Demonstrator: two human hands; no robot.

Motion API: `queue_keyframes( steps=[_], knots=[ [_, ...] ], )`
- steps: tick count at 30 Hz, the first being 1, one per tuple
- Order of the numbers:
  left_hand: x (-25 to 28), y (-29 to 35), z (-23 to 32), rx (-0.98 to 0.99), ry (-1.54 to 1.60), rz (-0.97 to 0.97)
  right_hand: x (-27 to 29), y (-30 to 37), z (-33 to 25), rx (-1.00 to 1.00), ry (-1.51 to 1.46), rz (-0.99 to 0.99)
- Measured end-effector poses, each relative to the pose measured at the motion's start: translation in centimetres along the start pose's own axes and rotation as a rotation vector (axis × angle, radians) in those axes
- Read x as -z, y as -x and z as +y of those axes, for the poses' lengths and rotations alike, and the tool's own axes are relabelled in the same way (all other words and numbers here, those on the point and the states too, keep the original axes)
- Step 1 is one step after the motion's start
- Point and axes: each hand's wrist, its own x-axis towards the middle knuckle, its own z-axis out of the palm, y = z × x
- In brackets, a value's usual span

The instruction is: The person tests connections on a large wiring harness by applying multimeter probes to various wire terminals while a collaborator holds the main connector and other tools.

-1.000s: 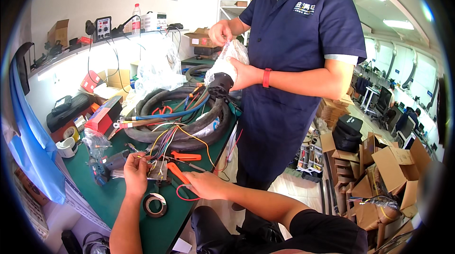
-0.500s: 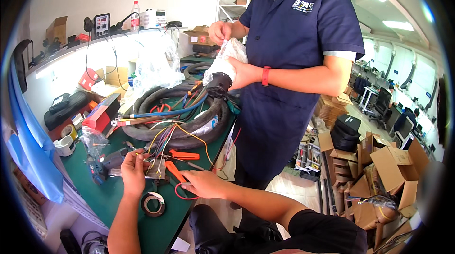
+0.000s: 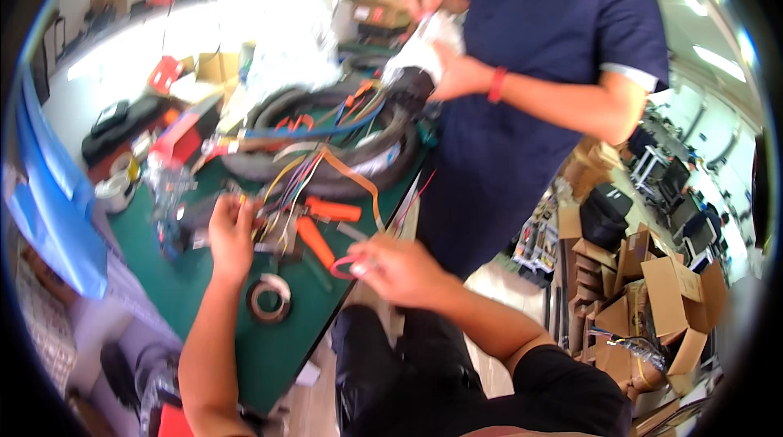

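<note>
My left hand (image 3: 232, 237) is raised over the green table, fingertips pinched together by the loose wire ends; what they hold is too blurred to name. My right hand (image 3: 400, 268) is closed on a pinkish-red wire (image 3: 343, 265), which loops out by the thumb. Between my hands lies an orange-handled hand tool (image 3: 315, 242), its handles spread and its head partly hidden by wires. Several thin coloured wires (image 3: 292, 184) fan out from a thick black cable (image 3: 306, 181) coiled behind them. A tape roll (image 3: 268, 298) rests nearer me.
Across the table a co-worker in a dark blue coat (image 3: 522, 168) holds a plastic-wrapped black connector (image 3: 408, 89). A teal-and-black power tool (image 3: 169, 231), a white mug (image 3: 114, 194) and a red box (image 3: 181, 138) stand left. Cardboard boxes (image 3: 681, 290) crowd the right floor.
My right hand has moved right and up, away from the orange handle, carrying the pinkish-red wire. My left hand stays pinched, slightly higher in view. The whole view has shifted and blurred.
</note>
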Motion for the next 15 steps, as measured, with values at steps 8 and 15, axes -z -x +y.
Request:
queue_keyframes(
  steps=[8,15],
  knots=[
    [0.5,-0.5,-0.8,0.062,0.061,0.023,1.6,0.4,1.4,0.171,-0.324,0.251],
    [1.2,-1.2,-0.9,0.085,0.151,0.016,-0.6,-0.5,3.0,-0.057,-0.709,0.356]
  ],
)
